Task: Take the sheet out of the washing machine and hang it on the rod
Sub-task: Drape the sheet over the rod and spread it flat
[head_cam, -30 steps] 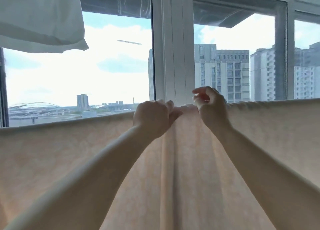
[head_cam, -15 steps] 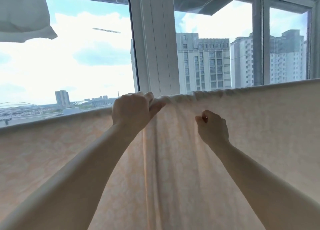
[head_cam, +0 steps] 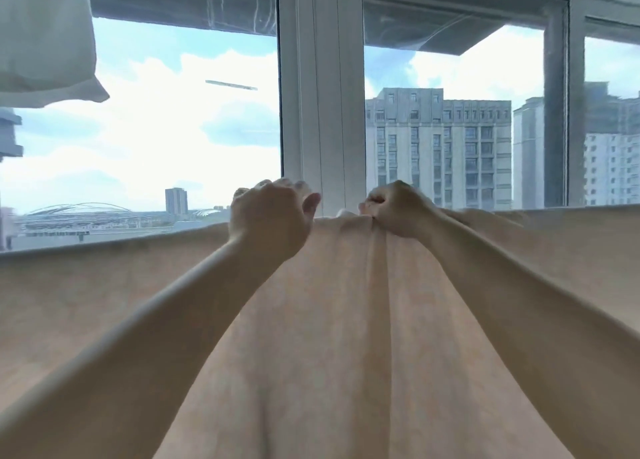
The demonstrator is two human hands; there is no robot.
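A pale peach sheet (head_cam: 339,320) hangs draped over a horizontal rod that it hides entirely, and it spans the whole width of the view. Vertical folds bunch in its middle. My left hand (head_cam: 268,218) is at the sheet's top edge left of the bunch, fingers curled over the far side and thumb sticking out. My right hand (head_cam: 398,209) pinches the bunched top edge just right of centre, fingers tightly curled on the fabric. Both forearms reach up from below.
A white window frame post (head_cam: 322,88) stands right behind the hands, glass panes on both sides showing sky and tall buildings. A white cloth (head_cam: 45,39) hangs at the upper left.
My right hand has risen from the sheet's front face back up to the top edge and now pinches the bunch. My left hand stays at the top edge. The view has shifted slightly.
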